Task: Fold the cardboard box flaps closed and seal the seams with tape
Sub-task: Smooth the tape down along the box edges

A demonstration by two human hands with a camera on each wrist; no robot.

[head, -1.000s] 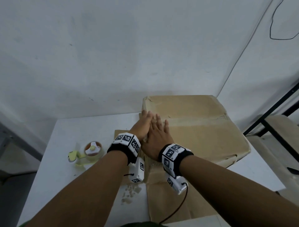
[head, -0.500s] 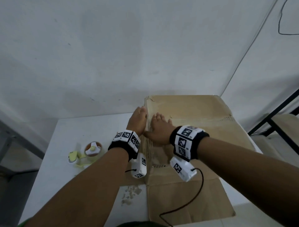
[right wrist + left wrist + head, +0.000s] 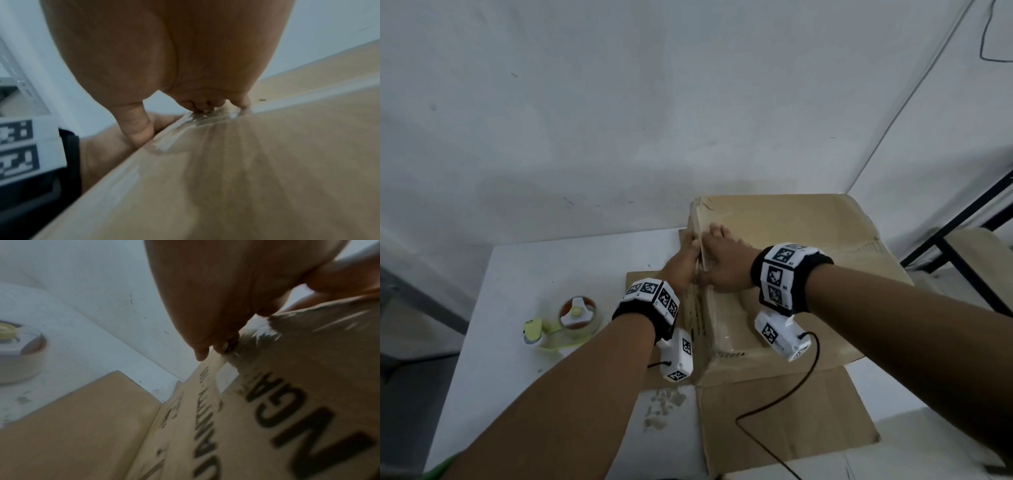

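Observation:
The brown cardboard box stands on the white table with its top flaps folded shut. Clear tape runs along the top seam and over the left edge. My right hand lies flat on the top at that edge, its fingertips pressing the tape, thumb over the rim. My left hand presses straight fingers against the printed left side wall just below the rim. The tape dispenser, yellow-green with a brown roll, rests on the table to the left.
Loose cardboard flaps lie flat on the table, one in front of the box and one at its left. A white wall stands close behind. A black metal frame is at the right. A cable hangs from my right wrist.
My hands, overlapped on the box's top left edge a second ago, have parted. The left slid down onto the side wall and the right stayed on top at the rim.

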